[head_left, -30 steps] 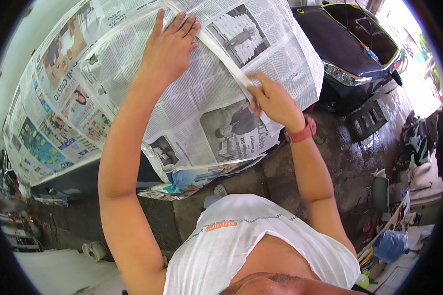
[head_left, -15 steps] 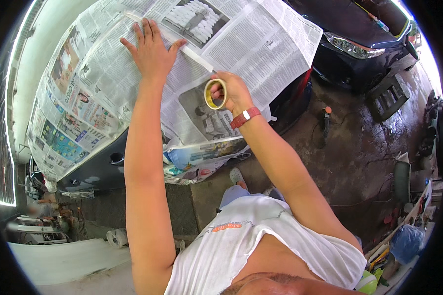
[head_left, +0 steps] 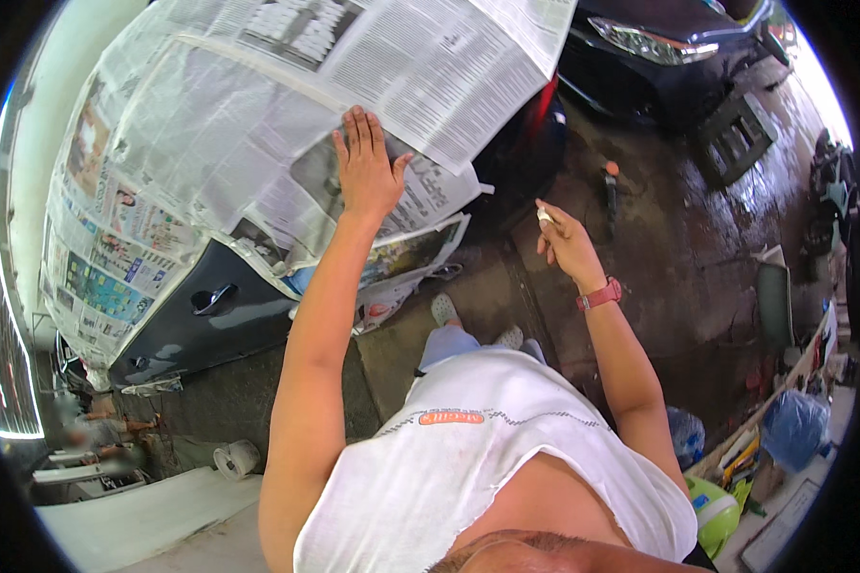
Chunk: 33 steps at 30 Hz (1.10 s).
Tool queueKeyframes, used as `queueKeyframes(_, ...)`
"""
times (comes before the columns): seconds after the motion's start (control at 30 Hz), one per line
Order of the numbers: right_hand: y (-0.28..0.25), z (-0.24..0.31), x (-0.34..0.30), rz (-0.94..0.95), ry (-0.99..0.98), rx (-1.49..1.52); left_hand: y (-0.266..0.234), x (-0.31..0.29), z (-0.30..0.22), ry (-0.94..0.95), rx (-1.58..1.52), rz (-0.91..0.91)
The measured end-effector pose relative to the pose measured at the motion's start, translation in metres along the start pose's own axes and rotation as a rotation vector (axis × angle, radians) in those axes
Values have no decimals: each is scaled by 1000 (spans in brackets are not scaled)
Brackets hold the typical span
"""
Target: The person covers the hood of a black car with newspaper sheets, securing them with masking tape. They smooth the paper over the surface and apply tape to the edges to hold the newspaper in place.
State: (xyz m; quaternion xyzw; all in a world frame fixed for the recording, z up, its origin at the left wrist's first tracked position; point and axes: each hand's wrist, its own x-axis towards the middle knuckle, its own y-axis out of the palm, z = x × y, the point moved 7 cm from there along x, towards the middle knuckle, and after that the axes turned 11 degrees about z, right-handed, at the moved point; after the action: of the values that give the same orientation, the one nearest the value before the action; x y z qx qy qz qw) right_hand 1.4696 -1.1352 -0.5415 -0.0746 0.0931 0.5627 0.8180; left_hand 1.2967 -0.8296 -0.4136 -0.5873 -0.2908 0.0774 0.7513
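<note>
Newspaper: printed sheets [head_left: 430, 72] lie spread over the upper part of a dark vehicle in front of the person, overlapping one another; a pale strip [head_left: 258, 69] runs slantwise along a join between them.
Left hand: the left hand [head_left: 371, 181] rests on the paper near the lower end of that join, palm down, its grip wide, fingers together and thumb standing away, pinching nothing.
Right hand: the right hand [head_left: 571, 250] hangs off the paper, over the floor, its grip narrow, thumb and fingers closed about a small pale thing [head_left: 545, 216]; from where I stand I can't tell exactly what that is.
Loose edges: a short pale tab [head_left: 486, 188] sticks out past the paper's right edge, and a coloured flap [head_left: 411, 258] droops below.
Bare bodywork: a dark panel [head_left: 191, 329] with a door handle [head_left: 215, 299] shows under the lower border.
Pressing well: I'd keep the palm flat and even, working outward from the join so that no wrinkle gets trapped; dragging hard could tear such thin paper.
Holding well: I'd keep the free hand's pinch light, and its wrist clear of the drooping flap, which looks easy to snag.
</note>
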Motion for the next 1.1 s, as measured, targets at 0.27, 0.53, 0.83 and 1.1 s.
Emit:
queueKeyframes(0.27, 87, 60, -48, 162, -290, -172, 22, -118, -140, -284, -1535, 694)
queueKeyframes(0.53, 124, 16, -16, 403, -37, -29, -7, -117, -66, -326, -1049, 310)
queueKeyframes(0.83, 95, 52, 133, 35, -41, -111, -56, 4, -6, -47, -93, -240)
queueKeyframes(1.1, 91, 70, 165, -97, 50, -171, -55, 28, 19, -86, -47, -462)
